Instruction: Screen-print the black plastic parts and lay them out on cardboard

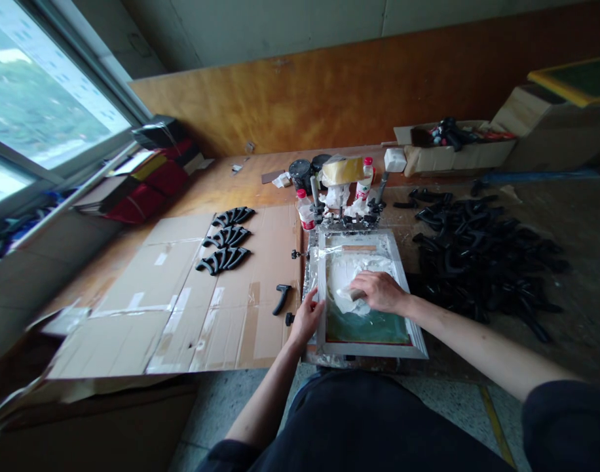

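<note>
My right hand (380, 292) is closed around a squeegee (357, 294) with a pale, ink-smeared blade, held against the mesh of a silk-screen frame (418, 342). Thick white ink (342, 272) is spread across the upper and middle mesh, while the lower part shows green. At the frame's left rail is my left hand (307, 318), its thumb on the metal edge and its fingers along the outer side. One black curved handle (281, 299) lies alone on the cardboard, left of that hand. Whatever lies under the screen is hidden.
Black handles in three rows (225, 260) lie on the cardboard sheet (182, 328). A large heap of black handles (471, 249) is at right. Behind the frame stand a clamp (316, 196), red-capped bottles (305, 211) and a dark tub (300, 174). An open carton (457, 157) sits farther back.
</note>
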Action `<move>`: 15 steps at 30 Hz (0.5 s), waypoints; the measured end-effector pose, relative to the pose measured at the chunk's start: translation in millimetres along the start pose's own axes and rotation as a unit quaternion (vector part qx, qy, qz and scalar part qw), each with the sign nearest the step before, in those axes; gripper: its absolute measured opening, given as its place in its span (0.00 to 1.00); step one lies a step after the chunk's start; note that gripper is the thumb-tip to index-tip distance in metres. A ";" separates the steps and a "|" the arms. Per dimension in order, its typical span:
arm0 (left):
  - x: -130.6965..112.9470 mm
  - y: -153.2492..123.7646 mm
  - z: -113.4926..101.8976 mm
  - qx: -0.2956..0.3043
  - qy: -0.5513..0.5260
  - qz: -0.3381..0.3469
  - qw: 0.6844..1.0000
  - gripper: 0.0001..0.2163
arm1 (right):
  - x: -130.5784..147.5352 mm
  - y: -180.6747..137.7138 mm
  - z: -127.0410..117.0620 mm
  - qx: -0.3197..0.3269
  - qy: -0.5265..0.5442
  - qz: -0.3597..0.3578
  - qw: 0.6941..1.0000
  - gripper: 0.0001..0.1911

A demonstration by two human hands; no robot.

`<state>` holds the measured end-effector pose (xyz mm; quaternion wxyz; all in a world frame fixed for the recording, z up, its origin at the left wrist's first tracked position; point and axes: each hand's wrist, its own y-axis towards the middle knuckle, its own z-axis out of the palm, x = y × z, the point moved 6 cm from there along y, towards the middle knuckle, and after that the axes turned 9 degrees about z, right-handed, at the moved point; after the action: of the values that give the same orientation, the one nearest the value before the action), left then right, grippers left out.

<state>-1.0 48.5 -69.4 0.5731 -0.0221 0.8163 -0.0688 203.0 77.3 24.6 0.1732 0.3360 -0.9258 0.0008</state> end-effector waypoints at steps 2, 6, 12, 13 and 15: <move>-1.9 -0.3 -0.1 0.005 0.004 -0.004 1.000 0.29 | 2.8 -5.2 6.8 -0.030 -0.018 0.004 0.999 0.13; -3.4 -1.1 -1.0 0.000 -0.002 -0.013 1.000 0.29 | 12.6 -20.8 15.7 -0.016 0.006 -0.031 0.999 0.14; -31.5 -7.7 -11.8 0.009 -0.081 -0.005 0.997 0.32 | -20.8 46.1 -36.8 -0.089 0.028 0.137 0.986 0.20; -42.3 -9.2 -15.9 0.008 -0.101 -0.002 0.995 0.32 | -33.2 57.6 -50.2 -0.105 0.032 0.157 0.981 0.24; -68.3 -10.0 -25.6 -0.004 -0.138 0.009 0.990 0.29 | -68.6 66.6 -78.0 -0.143 0.054 0.199 0.968 0.26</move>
<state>-2.1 48.7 4.2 0.6804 -0.0261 0.7302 -0.0561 235.6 180.8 83.6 0.2655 0.1158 -0.9538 -0.0792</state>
